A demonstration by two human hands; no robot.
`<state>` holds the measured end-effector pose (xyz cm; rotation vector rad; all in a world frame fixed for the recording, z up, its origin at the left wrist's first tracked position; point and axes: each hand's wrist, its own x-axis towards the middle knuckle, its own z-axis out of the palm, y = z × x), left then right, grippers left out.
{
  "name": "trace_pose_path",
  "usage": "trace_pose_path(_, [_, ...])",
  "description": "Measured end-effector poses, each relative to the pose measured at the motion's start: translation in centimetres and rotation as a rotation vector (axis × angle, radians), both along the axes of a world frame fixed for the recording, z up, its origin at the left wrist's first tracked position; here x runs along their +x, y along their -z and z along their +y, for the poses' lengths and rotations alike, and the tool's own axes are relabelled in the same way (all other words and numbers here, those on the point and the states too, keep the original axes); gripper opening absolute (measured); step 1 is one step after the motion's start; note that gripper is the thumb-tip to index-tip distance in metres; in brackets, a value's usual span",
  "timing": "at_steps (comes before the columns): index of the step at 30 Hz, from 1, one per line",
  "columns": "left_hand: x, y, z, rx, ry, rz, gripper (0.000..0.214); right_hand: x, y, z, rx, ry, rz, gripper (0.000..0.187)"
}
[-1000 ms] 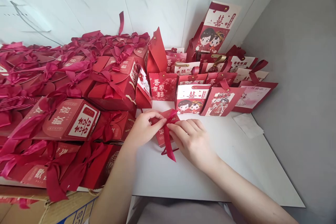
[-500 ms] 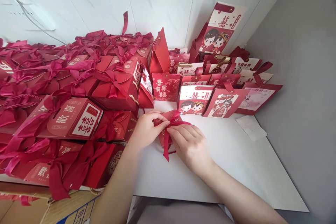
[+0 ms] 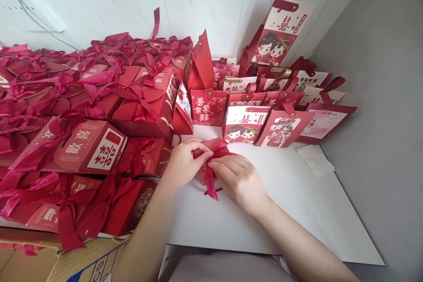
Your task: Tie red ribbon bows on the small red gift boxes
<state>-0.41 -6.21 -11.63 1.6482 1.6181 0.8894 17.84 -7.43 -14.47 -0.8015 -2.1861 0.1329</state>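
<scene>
Barely shifted since half a second earlier: ribbon tail [image 3: 210,185] hung slightly lower. Left hand [image 3: 183,161] fingers pinched together on ribbon [image 3: 216,146]; right hand [image 3: 238,179] fingers clamped on its knot. Small red box [image 3: 204,176] lay under both hands on white bench [image 3: 297,194], beside stacked red boxes [image 3: 89,145].

two hands [image 3: 211,169], one ribbon [image 3: 211,172]
</scene>
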Motion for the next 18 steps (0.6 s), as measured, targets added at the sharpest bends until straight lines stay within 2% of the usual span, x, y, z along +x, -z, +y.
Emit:
trace_pose_path(14, [-0.1, 0.1, 0.2, 0.004, 0.035, 0.005, 0.012, 0.4, -0.1, 1.0, -0.010, -0.076, -0.025, 0.019])
trace_pose_path(18, [-0.3, -0.1, 0.2, -0.006, 0.065, -0.011, 0.013, 1.3, -1.2, 0.9, -0.080, -0.164, 0.009, 0.017])
